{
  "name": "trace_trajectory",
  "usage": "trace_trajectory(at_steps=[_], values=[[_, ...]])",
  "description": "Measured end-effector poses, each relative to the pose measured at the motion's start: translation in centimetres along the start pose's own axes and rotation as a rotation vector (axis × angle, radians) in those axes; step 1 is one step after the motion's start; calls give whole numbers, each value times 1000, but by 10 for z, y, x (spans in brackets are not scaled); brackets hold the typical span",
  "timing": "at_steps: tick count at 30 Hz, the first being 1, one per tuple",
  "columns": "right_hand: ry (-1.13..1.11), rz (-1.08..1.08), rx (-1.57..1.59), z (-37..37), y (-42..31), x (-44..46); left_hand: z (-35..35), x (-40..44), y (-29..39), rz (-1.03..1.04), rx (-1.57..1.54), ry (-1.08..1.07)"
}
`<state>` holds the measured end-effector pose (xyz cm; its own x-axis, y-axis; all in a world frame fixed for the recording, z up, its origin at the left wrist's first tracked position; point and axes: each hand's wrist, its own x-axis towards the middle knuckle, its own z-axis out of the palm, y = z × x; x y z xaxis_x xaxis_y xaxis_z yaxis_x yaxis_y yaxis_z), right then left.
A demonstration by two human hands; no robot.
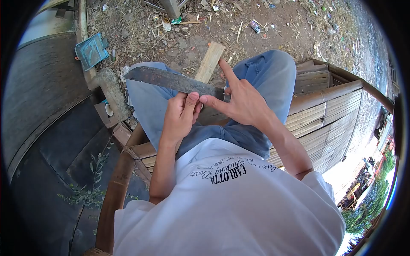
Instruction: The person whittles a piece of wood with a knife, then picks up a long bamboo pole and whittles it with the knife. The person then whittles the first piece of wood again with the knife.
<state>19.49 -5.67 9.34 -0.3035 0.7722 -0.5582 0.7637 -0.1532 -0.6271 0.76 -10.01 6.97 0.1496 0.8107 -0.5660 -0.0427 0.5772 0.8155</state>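
A machete (171,80) with a dark, stained blade lies crosswise above my lap, its tip toward the left. My right hand (250,102) is around its handle end, most of which is hidden. That hand's index finger reaches out to the edge of a pale strip of wood (210,63), and its thumb points toward my left thumb. The strip passes under the blade. My left hand (181,113) is closed around the strip just below the blade, with its thumb close to the blade's lower edge; the grip itself is partly hidden.
I sit on a bamboo bench (322,117) with my knees apart. Dry, littered ground (141,25) lies in front. A blue plastic container (92,51) is at the left, near a dark panel (47,85). A leafy plant (96,179) grows beside the bench.
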Motion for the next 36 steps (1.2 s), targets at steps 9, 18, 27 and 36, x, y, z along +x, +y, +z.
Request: trace_trajectory(at_steps=[9, 18, 27, 36], values=[[-183, -42, -26, -11, -4, 0, 3, -1, -6, -33, -50, 23], [-122, -108, -54, -6, -1, 3, 3, 1, -5, 99, 127, 27], [-35, -172, -175, -3, -7, 6, 0, 1, 1, 35, 65, 89], [10, -139, -198, 2, -12, 8, 0, 4, 2, 1, 2, 88]])
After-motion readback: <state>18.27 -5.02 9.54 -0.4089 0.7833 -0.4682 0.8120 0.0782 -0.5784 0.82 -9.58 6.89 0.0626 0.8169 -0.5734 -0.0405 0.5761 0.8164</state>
